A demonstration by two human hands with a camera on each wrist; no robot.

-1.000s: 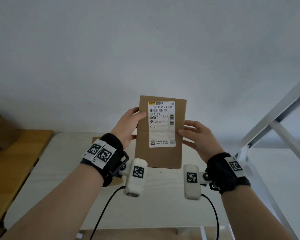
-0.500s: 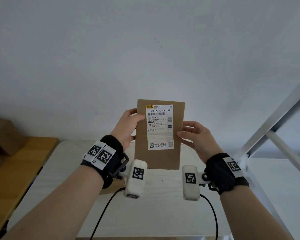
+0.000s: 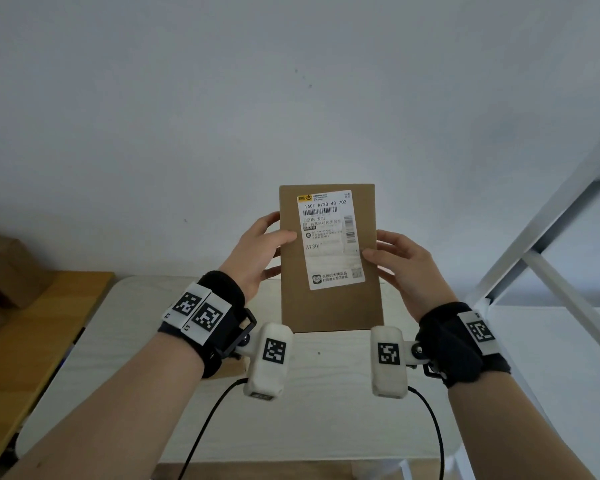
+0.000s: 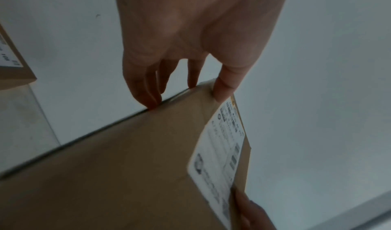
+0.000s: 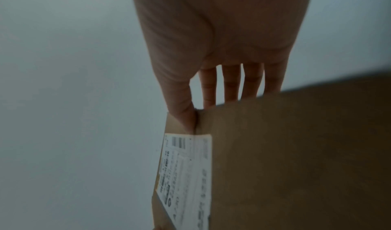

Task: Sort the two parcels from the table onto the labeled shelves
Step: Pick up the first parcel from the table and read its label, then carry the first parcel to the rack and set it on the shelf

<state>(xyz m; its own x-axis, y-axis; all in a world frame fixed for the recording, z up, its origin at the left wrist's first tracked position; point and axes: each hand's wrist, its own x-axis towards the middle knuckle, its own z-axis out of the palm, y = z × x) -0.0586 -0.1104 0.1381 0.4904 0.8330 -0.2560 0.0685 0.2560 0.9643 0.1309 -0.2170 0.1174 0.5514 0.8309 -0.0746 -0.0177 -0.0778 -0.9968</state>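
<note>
I hold a brown cardboard parcel [image 3: 329, 306] upright above the table, its white label [image 3: 329, 237] reading "A730" facing me. My left hand [image 3: 260, 251] grips its left edge, thumb on the front and fingers behind. My right hand [image 3: 402, 268] grips the right edge with its thumb on the label. The wrist views show the same parcel [image 4: 127, 166] [image 5: 296, 150] held by the left hand [image 4: 190, 49] and the right hand [image 5: 222, 49]. A second labelled brown parcel [image 4: 12, 62] shows at the left edge of the left wrist view.
A white table [image 3: 118, 341] lies below my hands. The white metal shelf frame [image 3: 551, 237] and a shelf board [image 3: 551, 358] stand to the right. A wooden surface [image 3: 32, 341] with a cardboard box [image 3: 4, 268] is at the left. A plain white wall is behind.
The parcel stays upright in both hands and has shifted only slightly. My view has tilted a little, showing more of the table and the box at the left.
</note>
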